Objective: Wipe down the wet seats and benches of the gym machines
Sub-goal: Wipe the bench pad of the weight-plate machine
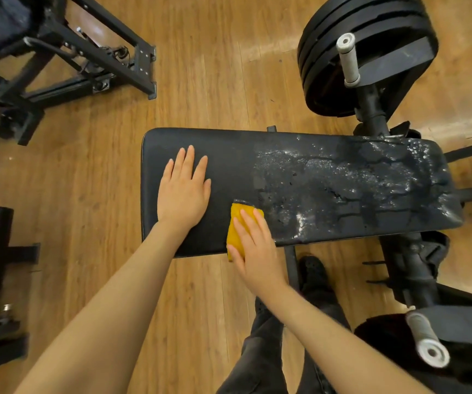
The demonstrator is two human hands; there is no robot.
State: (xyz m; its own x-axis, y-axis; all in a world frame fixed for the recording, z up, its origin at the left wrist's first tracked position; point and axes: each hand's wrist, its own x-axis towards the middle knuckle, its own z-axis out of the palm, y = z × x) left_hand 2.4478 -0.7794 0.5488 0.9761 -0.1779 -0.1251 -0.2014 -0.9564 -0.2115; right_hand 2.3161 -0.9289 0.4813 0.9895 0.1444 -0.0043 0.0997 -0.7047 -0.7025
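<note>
Two hands are on a long black bench (229, 177) that sits over a wooden floor (206, 66). Half of the bench, the part off to the right of the right hand, is wet and shiny with spots of water (342, 177). The part under the left hand looks dry and dull.

Far past the right hand, up and to the right, stands a stack of black weight plates (371, 32) with a grey handle (348, 61) sticking out in front of it. Another grey handle (426, 341) sits close to the right arm, lower down. Far from the left hand, up and to the left, is a black metal frame (87, 52) of another machine.

Below the right hand, dark trousers (260, 351) and a black shoe (313, 270) show under the bench edge.

The left hand (183, 189) lies flat on the bench with its fingers straight and spread wide, holding nothing. The right hand (253, 245) presses down on a yellow sponge (239, 226) with straight fingers. The sponge lies at the near edge of the bench, just beside the left hand, and touches the edge of the wet part.
</note>
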